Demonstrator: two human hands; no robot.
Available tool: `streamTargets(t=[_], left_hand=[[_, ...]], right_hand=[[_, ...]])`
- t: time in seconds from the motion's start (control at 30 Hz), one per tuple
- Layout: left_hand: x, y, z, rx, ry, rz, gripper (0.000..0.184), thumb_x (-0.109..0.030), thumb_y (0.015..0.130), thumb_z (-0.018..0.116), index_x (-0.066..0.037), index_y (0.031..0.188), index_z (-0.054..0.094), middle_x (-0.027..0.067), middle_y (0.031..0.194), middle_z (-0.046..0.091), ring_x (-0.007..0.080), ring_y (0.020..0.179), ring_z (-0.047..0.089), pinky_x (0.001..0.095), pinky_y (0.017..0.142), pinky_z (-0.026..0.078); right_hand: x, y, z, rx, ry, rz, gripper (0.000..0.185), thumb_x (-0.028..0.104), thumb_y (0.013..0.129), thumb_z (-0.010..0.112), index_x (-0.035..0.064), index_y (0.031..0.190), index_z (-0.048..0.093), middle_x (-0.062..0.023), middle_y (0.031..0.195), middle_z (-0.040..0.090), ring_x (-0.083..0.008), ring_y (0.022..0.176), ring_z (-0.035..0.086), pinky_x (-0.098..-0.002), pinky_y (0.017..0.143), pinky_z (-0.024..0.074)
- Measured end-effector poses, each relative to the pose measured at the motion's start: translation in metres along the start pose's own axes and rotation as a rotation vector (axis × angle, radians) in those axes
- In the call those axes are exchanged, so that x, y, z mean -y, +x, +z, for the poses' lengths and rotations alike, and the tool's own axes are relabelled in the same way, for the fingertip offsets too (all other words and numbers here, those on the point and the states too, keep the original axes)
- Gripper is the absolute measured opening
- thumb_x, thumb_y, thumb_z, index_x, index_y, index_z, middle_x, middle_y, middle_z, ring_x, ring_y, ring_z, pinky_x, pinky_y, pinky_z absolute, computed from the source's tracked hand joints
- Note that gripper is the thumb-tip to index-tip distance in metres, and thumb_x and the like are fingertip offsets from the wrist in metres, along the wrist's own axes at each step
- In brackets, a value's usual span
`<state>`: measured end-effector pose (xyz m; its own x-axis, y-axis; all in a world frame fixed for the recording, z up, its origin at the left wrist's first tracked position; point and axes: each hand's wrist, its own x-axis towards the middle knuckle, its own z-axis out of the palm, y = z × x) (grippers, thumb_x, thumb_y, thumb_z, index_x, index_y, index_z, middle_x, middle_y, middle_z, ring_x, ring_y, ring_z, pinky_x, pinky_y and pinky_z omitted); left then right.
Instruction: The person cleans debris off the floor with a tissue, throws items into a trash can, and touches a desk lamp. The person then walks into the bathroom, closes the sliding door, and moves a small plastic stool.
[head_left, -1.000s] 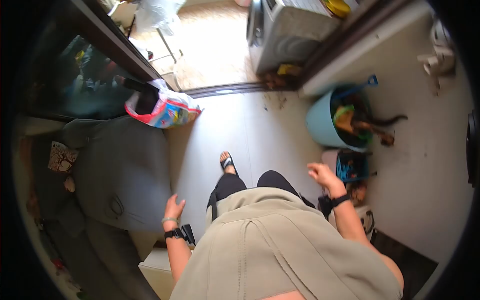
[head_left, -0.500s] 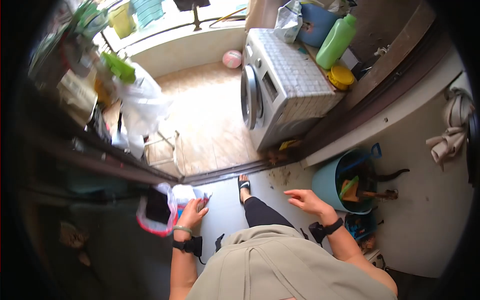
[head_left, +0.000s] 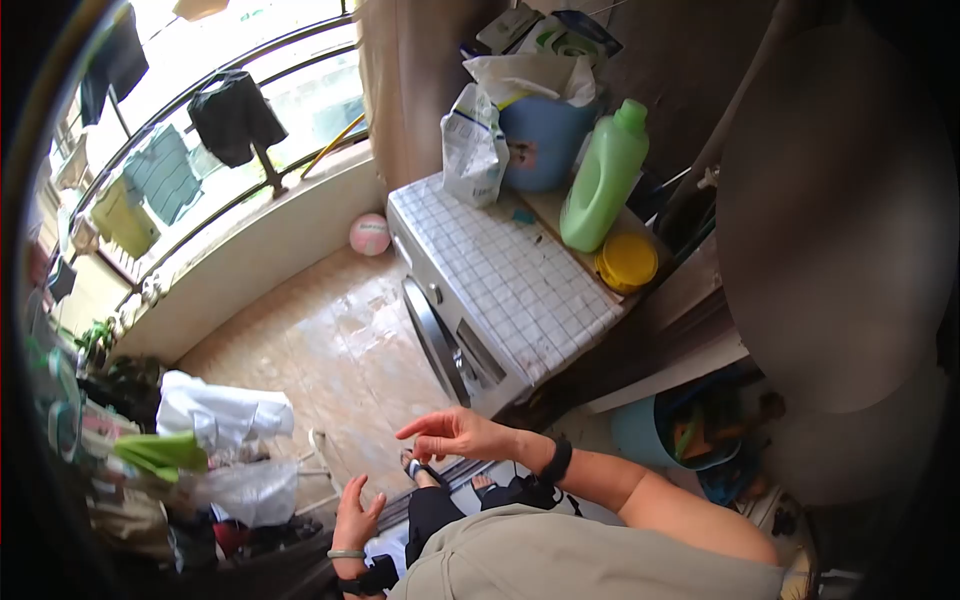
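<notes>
"Where is the washing machine [head_left: 490, 275] from you?"

"Ahead of me on the right, its checked top facing up. My right hand [head_left: 455, 436] is the nearer one, just short of the front, and I see a gap of floor between them."

"How are you holding that hand?"

"Out across my body, elbow bent, fingers reaching left, loosely curled and parted. I have nothing in it."

"And the left hand [head_left: 356, 520]?"

"Lower, raised in front of my left side, thumb and fingers spread wide, empty too. Its forearm is cut off by the bottom edge."

"Is the round door [head_left: 428, 335] open?"

"I can't say. I see it at a steep slant."

"What stands on the top?"

"A green bottle [head_left: 603, 185] and a yellow tub [head_left: 627, 265] at the far side, with a white pouch [head_left: 472, 150] partly covering a blue container [head_left: 548, 145]."

"Anything hard to make out?"

"My right hand partly hides my sandal [head_left: 412, 463]. The bucket [head_left: 628, 435] beyond my right arm has dim contents, and a big grey shape [head_left: 840, 220] at the upper right is too blurred to name."
</notes>
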<state>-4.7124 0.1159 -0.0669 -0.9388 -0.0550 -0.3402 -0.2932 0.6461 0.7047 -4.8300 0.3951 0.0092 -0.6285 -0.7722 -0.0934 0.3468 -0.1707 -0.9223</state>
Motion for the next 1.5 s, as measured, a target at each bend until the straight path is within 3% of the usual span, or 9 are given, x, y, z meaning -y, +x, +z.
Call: streamTargets(t=[0.4,0.57,0.67,0.83,0.93,1.03,1.1,1.2,1.5], left_hand=[[0.037,0.273,-0.083,0.121,0.118,0.271,0.055,-0.028,0.078,0.068,0.001,0.121,0.050,0.0237,0.123,0.050,0.0369,0.116,0.046,0.0402,0.099,0.037],[0.034,0.341,-0.102,0.220,0.028,0.189,0.053,-0.027,0.078,0.068,0.001,0.120,0.051,0.0228,0.122,0.052,0.0349,0.115,0.048,0.0404,0.097,0.039],[0.038,0.371,-0.097,0.250,0.158,0.225,0.054,-0.027,0.077,0.068,0.001,0.120,0.051,0.0223,0.120,0.053,0.0353,0.113,0.049,0.0401,0.096,0.040],[0.034,0.375,-0.082,0.290,0.126,0.318,0.051,-0.024,0.077,0.069,-0.003,0.120,0.050,0.0213,0.122,0.052,0.0357,0.115,0.047,0.0409,0.098,0.039],[0.035,0.374,-0.063,0.310,0.129,0.374,0.052,-0.035,0.082,0.062,-0.006,0.124,0.049,0.0192,0.125,0.051,0.0349,0.117,0.046,0.0417,0.097,0.039],[0.025,0.373,-0.054,0.338,0.186,0.078,0.043,-0.033,0.081,0.063,-0.008,0.114,0.054,0.0160,0.116,0.052,0.0348,0.110,0.051,0.0579,0.086,0.041],[0.021,0.370,-0.065,0.458,0.220,-0.020,0.051,-0.034,0.082,0.062,-0.011,0.126,0.048,0.0151,0.128,0.045,0.0337,0.118,0.045,0.0574,0.088,0.039],[0.036,0.363,-0.069,0.470,0.215,-0.121,0.052,-0.034,0.082,0.062,-0.011,0.126,0.047,0.0144,0.125,0.047,0.0329,0.117,0.046,0.0559,0.085,0.040],[0.067,0.314,-0.066,0.267,0.175,-0.115,0.055,-0.032,0.082,0.062,-0.013,0.130,0.043,0.0144,0.124,0.047,0.0334,0.113,0.049,0.0552,0.087,0.040]], right_hand=[[0.016,0.111,-0.083,-0.545,-0.069,0.068,0.028,0.018,0.092,0.053,0.0077,0.118,0.056,0.0007,0.091,0.062,-0.0061,0.083,0.056,-0.0212,0.071,0.0445],[0.027,0.155,-0.081,-0.534,-0.104,0.065,0.027,0.015,0.091,0.054,0.0058,0.116,0.056,0.0002,0.089,0.060,-0.0057,0.083,0.055,-0.0221,0.072,0.0452],[0.034,0.151,-0.082,-0.634,-0.207,0.097,0.025,0.013,0.090,0.054,0.0030,0.113,0.058,-0.0017,0.088,0.061,-0.0063,0.081,0.056,-0.0228,0.073,0.0467],[0.034,0.137,-0.086,-0.848,-0.212,0.240,0.027,0.008,0.089,0.054,0.0015,0.115,0.058,-0.0069,0.096,0.065,-0.0111,0.088,0.061,-0.0245,0.080,0.0494],[0.028,0.151,-0.097,-0.921,-0.154,0.254,0.026,0.006,0.088,0.056,-0.0004,0.113,0.057,-0.0078,0.094,0.064,-0.0134,0.084,0.062,-0.0255,0.077,0.0513],[0.004,0.177,-0.111,-0.991,-0.136,0.297,0.025,0.007,0.085,0.059,0.0003,0.110,0.058,-0.0029,0.083,0.061,-0.0091,0.072,0.059,-0.0212,0.065,0.0479],[0.001,0.193,-0.108,-0.885,-0.141,0.341,0.025,0.007,0.086,0.059,0.0003,0.109,0.059,-0.0020,0.081,0.060,-0.0084,0.071,0.057,-0.0208,0.063,0.0467],[-0.005,0.210,-0.109,-0.796,-0.164,0.337,0.023,0.008,0.086,0.059,0.0003,0.108,0.059,-0.0011,0.078,0.058,-0.0077,0.068,0.055,-0.0204,0.062,0.0454],[-0.014,0.205,-0.099,-0.643,-0.246,0.275,0.020,0.008,0.088,0.057,-0.0009,0.106,0.060,-0.0017,0.071,0.057,-0.0070,0.063,0.052,-0.0199,0.058,0.0429]])
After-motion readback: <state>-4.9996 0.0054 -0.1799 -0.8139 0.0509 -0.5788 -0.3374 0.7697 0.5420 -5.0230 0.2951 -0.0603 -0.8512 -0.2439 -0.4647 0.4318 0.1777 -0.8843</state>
